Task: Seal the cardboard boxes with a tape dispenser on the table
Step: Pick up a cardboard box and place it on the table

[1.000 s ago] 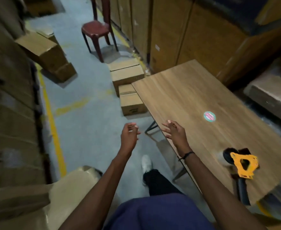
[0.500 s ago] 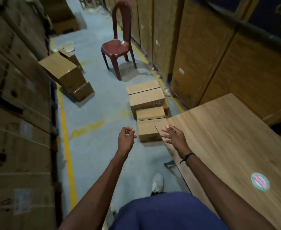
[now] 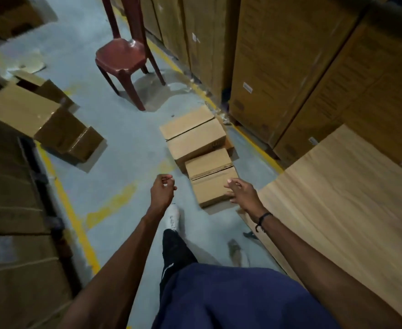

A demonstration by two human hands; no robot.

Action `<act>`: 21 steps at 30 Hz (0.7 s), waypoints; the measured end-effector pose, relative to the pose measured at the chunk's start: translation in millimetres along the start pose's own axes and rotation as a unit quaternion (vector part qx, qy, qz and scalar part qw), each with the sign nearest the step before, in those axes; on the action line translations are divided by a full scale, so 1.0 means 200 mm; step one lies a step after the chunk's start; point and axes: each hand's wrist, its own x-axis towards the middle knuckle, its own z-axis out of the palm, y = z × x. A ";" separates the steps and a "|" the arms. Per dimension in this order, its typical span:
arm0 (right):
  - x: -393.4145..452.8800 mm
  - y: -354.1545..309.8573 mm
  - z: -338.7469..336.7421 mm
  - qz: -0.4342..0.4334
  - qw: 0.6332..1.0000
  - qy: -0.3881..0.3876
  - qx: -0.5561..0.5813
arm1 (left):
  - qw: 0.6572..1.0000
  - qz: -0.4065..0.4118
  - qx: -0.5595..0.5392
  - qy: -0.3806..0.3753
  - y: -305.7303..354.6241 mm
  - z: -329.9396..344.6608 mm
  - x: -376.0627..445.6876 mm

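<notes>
Reaching for the floor boxes, nothing in hand yet

Your worktop [image 3: 337,198] stands at right, its near corner just beside the small cardboard box [image 3: 213,186] on the floor, with a larger box [image 3: 195,136] behind it. Your right hand [image 3: 243,194] has fingers spread apart; your left hand [image 3: 162,192] has fingers loosely curled, empty. The aisle is open leftward; bending in risks clipping that corner. No tape dispenser is visible.

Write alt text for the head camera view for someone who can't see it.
A person's empty hands, left hand and right hand, reach toward a small cardboard box on the floor beside a wooden table. A larger box sits behind it, a red chair beyond.
</notes>
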 end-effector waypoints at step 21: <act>1.44 0.61 0.55 0.200 0.939 0.255 0.115 | 0.906 0.062 0.266 -0.323 -0.44 0.61 1.89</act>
